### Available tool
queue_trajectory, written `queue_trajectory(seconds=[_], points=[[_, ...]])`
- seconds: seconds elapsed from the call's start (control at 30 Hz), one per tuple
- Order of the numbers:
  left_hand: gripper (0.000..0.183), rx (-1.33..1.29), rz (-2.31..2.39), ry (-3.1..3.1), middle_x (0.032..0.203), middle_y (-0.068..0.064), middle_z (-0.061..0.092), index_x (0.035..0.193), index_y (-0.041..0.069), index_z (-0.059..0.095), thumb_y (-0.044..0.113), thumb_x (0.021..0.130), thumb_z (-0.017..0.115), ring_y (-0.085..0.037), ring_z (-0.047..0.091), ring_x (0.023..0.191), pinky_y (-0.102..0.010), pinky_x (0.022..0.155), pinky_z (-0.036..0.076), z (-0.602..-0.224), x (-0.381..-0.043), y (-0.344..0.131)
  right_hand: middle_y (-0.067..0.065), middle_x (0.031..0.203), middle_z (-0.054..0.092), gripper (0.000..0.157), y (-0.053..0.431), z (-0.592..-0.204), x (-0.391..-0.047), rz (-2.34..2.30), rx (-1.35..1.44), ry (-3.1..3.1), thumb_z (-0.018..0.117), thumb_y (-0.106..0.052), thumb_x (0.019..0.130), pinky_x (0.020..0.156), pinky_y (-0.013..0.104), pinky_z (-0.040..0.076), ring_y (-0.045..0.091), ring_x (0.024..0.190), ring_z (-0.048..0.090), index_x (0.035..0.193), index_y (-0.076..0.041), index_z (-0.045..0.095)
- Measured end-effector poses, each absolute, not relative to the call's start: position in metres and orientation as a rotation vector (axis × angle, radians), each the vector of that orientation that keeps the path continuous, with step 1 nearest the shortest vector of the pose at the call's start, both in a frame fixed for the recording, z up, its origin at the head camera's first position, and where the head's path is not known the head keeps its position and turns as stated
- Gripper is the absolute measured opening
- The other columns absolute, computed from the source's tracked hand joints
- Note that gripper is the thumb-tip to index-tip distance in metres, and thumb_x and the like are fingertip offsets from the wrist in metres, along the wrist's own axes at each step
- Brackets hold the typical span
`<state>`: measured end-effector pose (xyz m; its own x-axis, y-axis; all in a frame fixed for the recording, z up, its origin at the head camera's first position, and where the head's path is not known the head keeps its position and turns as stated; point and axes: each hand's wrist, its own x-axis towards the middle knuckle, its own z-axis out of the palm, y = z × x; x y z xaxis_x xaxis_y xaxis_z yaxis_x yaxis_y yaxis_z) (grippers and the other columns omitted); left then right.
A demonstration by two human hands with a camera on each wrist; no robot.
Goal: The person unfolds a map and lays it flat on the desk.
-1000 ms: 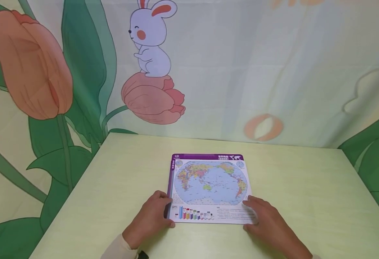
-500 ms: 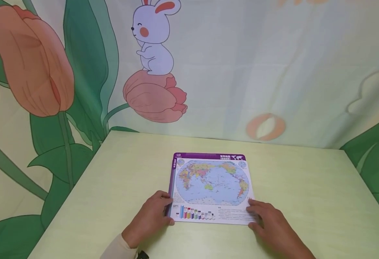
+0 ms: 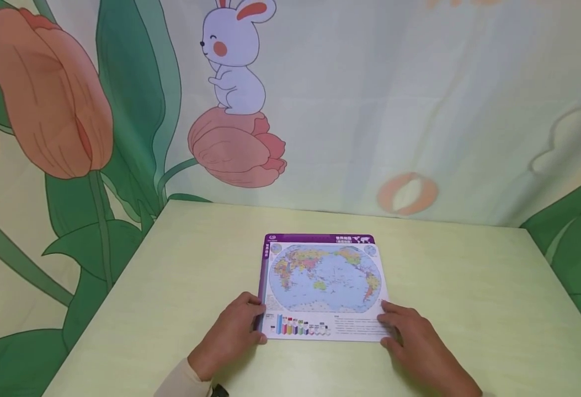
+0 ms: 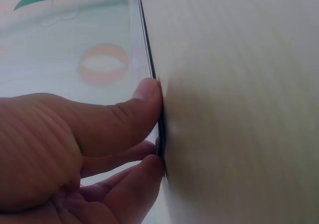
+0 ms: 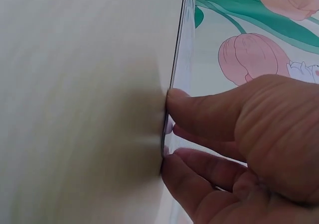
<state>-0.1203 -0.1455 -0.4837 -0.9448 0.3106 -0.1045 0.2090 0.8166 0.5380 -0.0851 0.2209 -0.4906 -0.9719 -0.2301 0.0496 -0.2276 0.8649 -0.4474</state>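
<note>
A thin world map board (image 3: 326, 281) with a purple top border lies flat on the pale table, with a bar chart and small print below the map. At its near left corner, my left hand (image 3: 230, 335) holds the board, thumb at the front edge and fingers at the side. My right hand (image 3: 419, 342) grips the near right corner in the same way. In the left wrist view, the left thumb (image 4: 119, 122) and fingertips meet the board's thin edge. The right wrist view shows the right thumb (image 5: 204, 109) and fingers bent at the other corner. The board's underside is hidden.
The pale yellow-green table (image 3: 469, 286) extends on both sides of the board. Behind it hangs a cloth backdrop (image 3: 340, 121) printed with tulips, leaves and a white rabbit (image 3: 238, 66). A dark item (image 3: 219, 391) shows at the left sleeve's end.
My right hand has shifted slightly right, its thumb moving from the front edge out to the near right corner. The left hand stays at its corner. The camera view has tilted a little.
</note>
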Motion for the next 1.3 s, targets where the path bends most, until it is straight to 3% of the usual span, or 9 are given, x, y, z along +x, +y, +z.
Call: queue_trajectory(seconds=[0.3,0.7,0.97,1.3], points=[[0.049,0.587,0.794,2.756,0.12,-0.016,0.062,0.123,-0.007,0.074,0.007,0.079,0.092,-0.022,0.058,0.101,-0.039,0.091,0.057,-0.488,-0.13,-0.155,0.021,0.147,0.062,0.036,0.212,-0.485,-0.082,-0.705,-0.255,3.058,0.084,-0.006,0.087,0.107,0.058,0.051,0.045,0.133,0.059,0.121,0.0,0.076],[0.035,0.563,0.778,2.721,0.108,-0.009,0.054,0.114,-0.004,0.074,0.008,0.084,0.088,-0.019,0.051,0.094,-0.03,0.08,0.051,-0.485,-0.113,-0.146,0.021,0.146,0.064,0.037,0.225,-0.491,-0.102,-0.655,-0.341,3.1,0.083,-0.005,0.088,0.102,0.056,0.053,0.043,0.127,0.062,0.124,-0.002,0.075],[0.025,0.642,0.661,2.768,0.105,-0.004,0.054,0.1,0.001,0.074,0.015,0.085,0.089,-0.017,0.048,0.09,-0.028,0.08,0.049,-0.483,-0.102,-0.141,0.023,0.147,0.062,0.04,0.23,-0.491,-0.118,-0.645,-0.404,3.066,0.081,0.001,0.087,0.101,0.057,0.053,0.046,0.126,0.062,0.126,-0.005,0.074],[0.032,0.592,0.581,2.749,0.11,-0.004,0.057,0.104,-0.001,0.076,0.022,0.086,0.088,-0.018,0.05,0.095,-0.032,0.088,0.05,-0.481,-0.098,-0.127,0.019,0.146,0.065,0.041,0.243,-0.494,-0.138,-0.699,-0.521,3.07,0.081,0.002,0.086,0.096,0.053,0.054,0.044,0.12,0.065,0.124,-0.011,0.077]])
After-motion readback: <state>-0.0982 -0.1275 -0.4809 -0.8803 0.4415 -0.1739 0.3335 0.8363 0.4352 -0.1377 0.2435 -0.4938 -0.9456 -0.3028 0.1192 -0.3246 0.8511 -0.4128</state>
